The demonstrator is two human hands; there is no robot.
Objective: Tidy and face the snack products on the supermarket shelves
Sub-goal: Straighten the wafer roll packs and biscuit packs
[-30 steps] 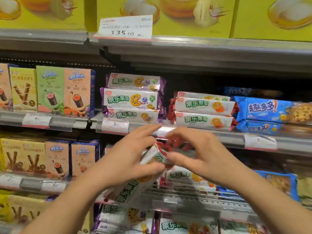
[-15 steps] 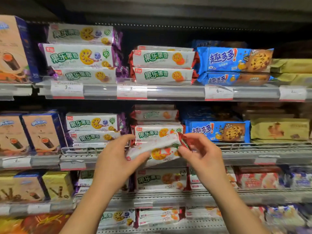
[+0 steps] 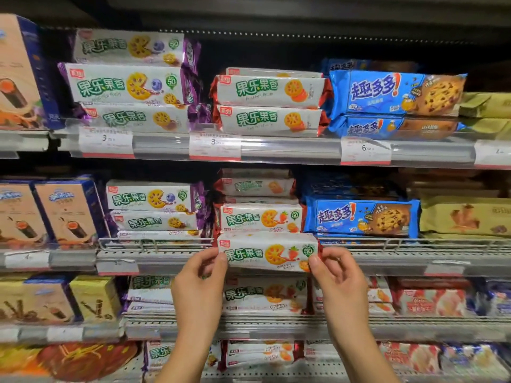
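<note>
Both hands, left hand (image 3: 199,283) and right hand (image 3: 338,280), pinch a red-ended biscuit pack (image 3: 268,254) at the shelf's front rail (image 3: 154,242); snagging there could topple the stack (image 3: 260,218) behind.

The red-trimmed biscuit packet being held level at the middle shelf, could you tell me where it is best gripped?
Probably by its two short ends, from the front. The red-trimmed biscuit packet is long, flat and level, label outward; the left hand and right hand already pinch its ends, leaving the face unobstructed.
</note>
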